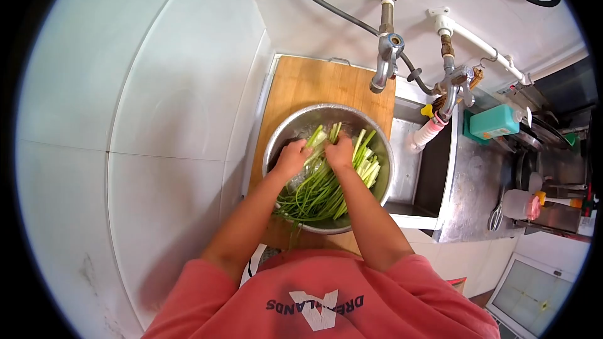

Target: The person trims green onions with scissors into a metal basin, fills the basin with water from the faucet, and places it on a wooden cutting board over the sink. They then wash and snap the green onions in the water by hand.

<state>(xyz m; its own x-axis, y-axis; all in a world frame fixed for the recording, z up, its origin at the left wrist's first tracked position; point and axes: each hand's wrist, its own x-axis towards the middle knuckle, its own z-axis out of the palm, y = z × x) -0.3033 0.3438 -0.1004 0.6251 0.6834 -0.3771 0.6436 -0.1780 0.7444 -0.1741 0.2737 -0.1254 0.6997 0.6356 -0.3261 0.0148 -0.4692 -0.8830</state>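
A large metal basin [328, 108] holds water and a heap of long leafy greens that look like green onions [320, 191], with pale stalk ends to the right and thin green parts toward me. Over the basin's left half, my left hand [292, 157] is closed around some stalks whose ends stick up past the fingers. Close beside it, my right hand [339, 153] is also closed on stalks near the middle. Fingertips of both hands are partly hidden among the greens and water.
Beneath the basin lies a wooden board [308, 78]. A steel sink [411, 172] is at its right, with two taps [384, 66] above. Farther right stand a teal bottle [496, 123] and metal tongs [496, 218]. A tiled wall [176, 107] rises at left.
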